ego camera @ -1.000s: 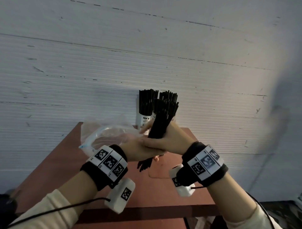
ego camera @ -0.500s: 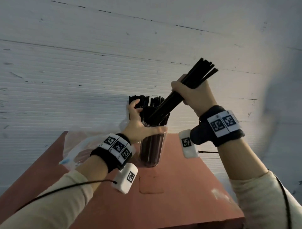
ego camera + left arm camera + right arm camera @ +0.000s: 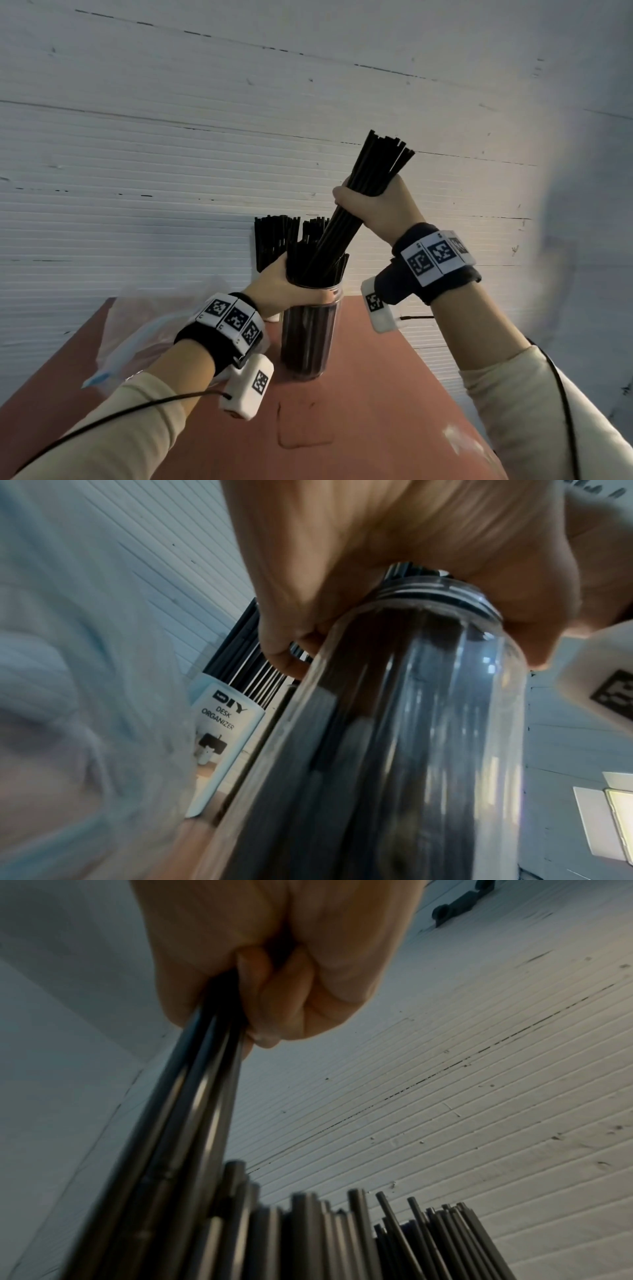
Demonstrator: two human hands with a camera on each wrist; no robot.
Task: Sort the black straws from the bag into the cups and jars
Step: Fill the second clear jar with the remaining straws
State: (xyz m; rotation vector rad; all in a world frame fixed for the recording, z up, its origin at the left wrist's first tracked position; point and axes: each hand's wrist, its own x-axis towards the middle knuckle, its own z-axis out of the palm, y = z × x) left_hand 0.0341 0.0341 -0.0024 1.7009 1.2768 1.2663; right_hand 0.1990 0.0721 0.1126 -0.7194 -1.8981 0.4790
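A tall clear jar (image 3: pixel 306 337) packed with black straws stands on the reddish table (image 3: pixel 359 428). My left hand (image 3: pixel 289 286) grips it just under the rim; the left wrist view shows the jar (image 3: pixel 411 737) close up under the left hand (image 3: pixel 394 561). My right hand (image 3: pixel 375 207) is raised above the jar and grips a bundle of black straws (image 3: pixel 373 171) that slants down-left, its lower ends among the straws in the jar mouth. In the right wrist view the right hand (image 3: pixel 274 969) clenches this bundle (image 3: pixel 185 1110) over the jar's straw tips (image 3: pixel 342 1231).
Behind the jar stand two more containers of black straws (image 3: pixel 275 236), one a white cup labelled DIY Desk Organizer (image 3: pixel 222 734). A crumpled clear plastic bag (image 3: pixel 150 329) lies at the table's back left. A white ribbed wall (image 3: pixel 171 154) rises right behind the table.
My left hand let go of the bundle and took hold of the jar by its rim. My right hand lifted the bundle up and right, then brought its lower ends into the jar mouth.
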